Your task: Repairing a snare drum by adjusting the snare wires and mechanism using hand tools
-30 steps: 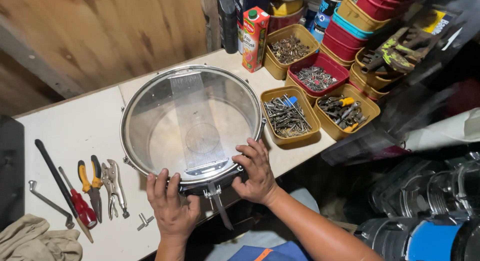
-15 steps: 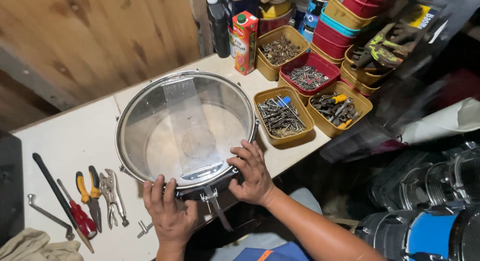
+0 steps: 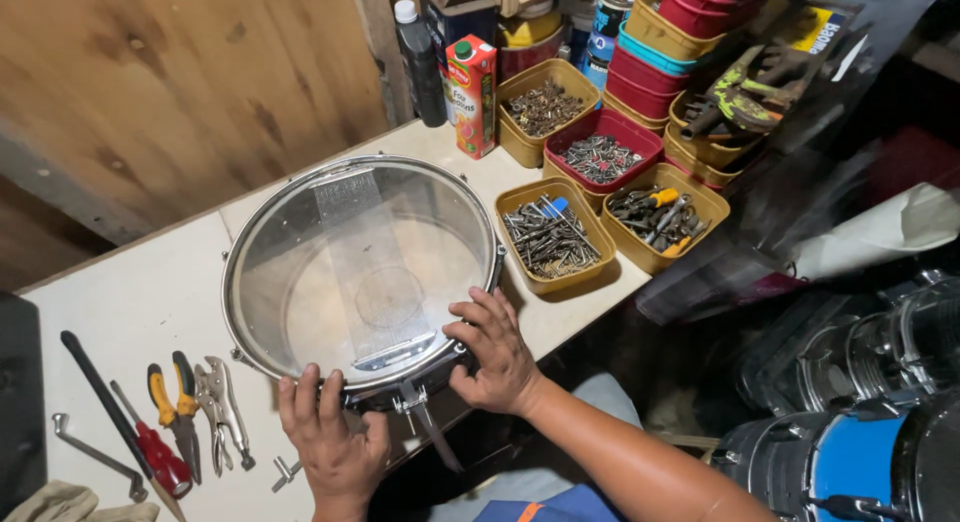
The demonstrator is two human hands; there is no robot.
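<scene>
A pale worktop (image 3: 130, 292) runs along a wooden wall and carries everything shown. Largest on it is a snare drum (image 3: 300, 232) with a clear skin and metal hoop, lying flat at the worktop's near edge, its snare wires and strainer facing up. Behind and to the right of the drum stand stacked plastic tubs (image 3: 690, 22) in yellow, red and blue, and beside them four open trays: two yellow trays (image 3: 555, 232) and (image 3: 660, 217) holding screws and small tools, a red tray (image 3: 600, 157) of small metal parts, and a further yellow tray (image 3: 545, 107) of hardware. A red and green drink carton (image 3: 472, 92) and a dark bottle (image 3: 415, 62) stand upright by the wall.

The right hand (image 3: 495, 357) rests on the drum's near rim, fingers spread and curled over the hoop. The left hand (image 3: 335, 432) grips the near rim just beside the strainer lever, fingers spread over the edge.

Left of the drum lie a long black bar (image 3: 100, 397), a red-handled screwdriver (image 3: 150, 444), orange-handled pliers (image 3: 180, 407), locking pliers (image 3: 222, 407) and a small drum key (image 3: 285, 472), apart from both hands.
</scene>
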